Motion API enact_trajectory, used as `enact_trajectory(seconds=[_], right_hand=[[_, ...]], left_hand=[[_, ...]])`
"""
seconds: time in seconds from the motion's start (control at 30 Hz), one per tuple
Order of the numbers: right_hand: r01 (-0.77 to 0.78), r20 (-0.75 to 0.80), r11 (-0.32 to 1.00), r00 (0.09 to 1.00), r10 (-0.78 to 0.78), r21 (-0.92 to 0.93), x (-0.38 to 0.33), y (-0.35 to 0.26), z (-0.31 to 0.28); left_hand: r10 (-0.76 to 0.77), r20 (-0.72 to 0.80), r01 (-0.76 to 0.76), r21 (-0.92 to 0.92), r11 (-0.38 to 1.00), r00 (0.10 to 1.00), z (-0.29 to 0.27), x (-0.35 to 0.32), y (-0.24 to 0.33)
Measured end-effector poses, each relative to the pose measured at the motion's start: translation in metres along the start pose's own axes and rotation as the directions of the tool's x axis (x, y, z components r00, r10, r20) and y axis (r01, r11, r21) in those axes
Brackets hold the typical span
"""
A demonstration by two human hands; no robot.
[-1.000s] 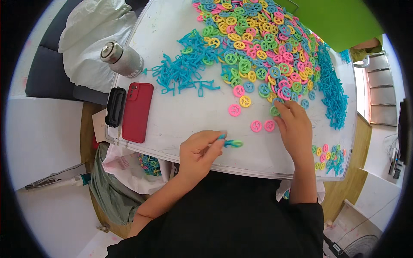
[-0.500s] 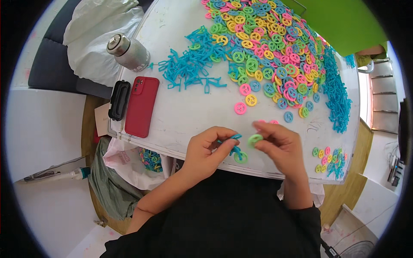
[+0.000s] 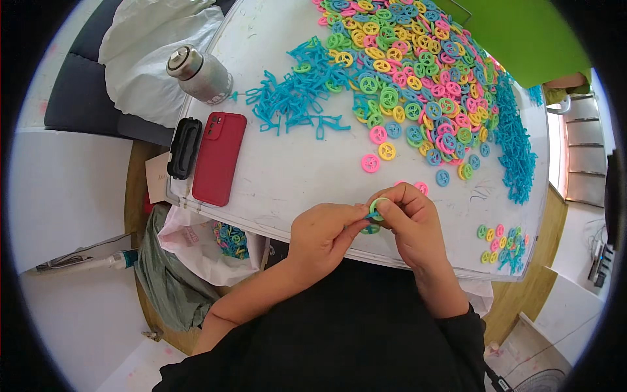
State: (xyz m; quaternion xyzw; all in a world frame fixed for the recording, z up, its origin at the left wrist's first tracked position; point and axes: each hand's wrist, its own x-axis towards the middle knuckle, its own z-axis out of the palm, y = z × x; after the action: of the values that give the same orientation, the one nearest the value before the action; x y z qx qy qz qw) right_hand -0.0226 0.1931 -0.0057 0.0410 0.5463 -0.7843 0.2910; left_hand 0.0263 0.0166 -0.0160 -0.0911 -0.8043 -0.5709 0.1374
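Note:
My left hand (image 3: 323, 236) pinches a small blue plastic piece (image 3: 372, 215), most of it hidden by the fingers. Against this piece, my right hand (image 3: 413, 225) presses a light green spoked wheel (image 3: 377, 204) between thumb and fingers. Just below, a second green wheel (image 3: 370, 229) shows beside the fingertips; its link to the blue piece is partly hidden. Both hands are closed and meet above the table's near edge. Beyond them, loose pink wheels (image 3: 370, 163) and yellow wheels (image 3: 386, 151) lie in front of a large heap of coloured wheels (image 3: 424, 59).
Blue forked pieces form a pile (image 3: 294, 98) left of the heap and a long band (image 3: 514, 150) at right. A red phone (image 3: 219, 160), black case (image 3: 185, 149) and metal bottle (image 3: 204, 78) stand left. Small wheels (image 3: 493, 242) lie near right. A bag (image 3: 196, 261) hangs below the edge.
My right hand has moved left, bringing its green wheel against the blue piece. My left hand has turned, and its fingers now cover more of that piece.

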Motion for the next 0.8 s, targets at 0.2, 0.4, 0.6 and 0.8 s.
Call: enact_trajectory(seconds=[0.2, 0.4, 0.6, 0.8], right_hand=[[0.141, -0.080, 0.851, 0.975, -0.209, -0.506, -0.010, 0.005, 0.006], [0.362, 0.111, 0.877, 0.932, -0.345, -0.315, -0.016, 0.015, -0.003], [0.212, 0.152, 0.939, 0.973, -0.175, -0.272, -0.014, 0.009, -0.008], [0.538, 0.405, 0.328, 0.825, -0.395, -0.776, -0.006, -0.008, -0.008]], left_hand=[[0.023, 0.027, -0.023, -0.018, 1.000, 0.999, -0.003, 0.000, -0.011], [-0.285, 0.121, 0.310, -0.389, 0.867, 0.951, -0.003, -0.009, -0.010], [-0.362, 0.098, 0.347, -0.590, 0.729, 0.927, 0.004, -0.015, -0.011], [-0.479, 0.076, 0.403, -0.665, 0.629, 0.874, 0.014, -0.021, -0.012]])
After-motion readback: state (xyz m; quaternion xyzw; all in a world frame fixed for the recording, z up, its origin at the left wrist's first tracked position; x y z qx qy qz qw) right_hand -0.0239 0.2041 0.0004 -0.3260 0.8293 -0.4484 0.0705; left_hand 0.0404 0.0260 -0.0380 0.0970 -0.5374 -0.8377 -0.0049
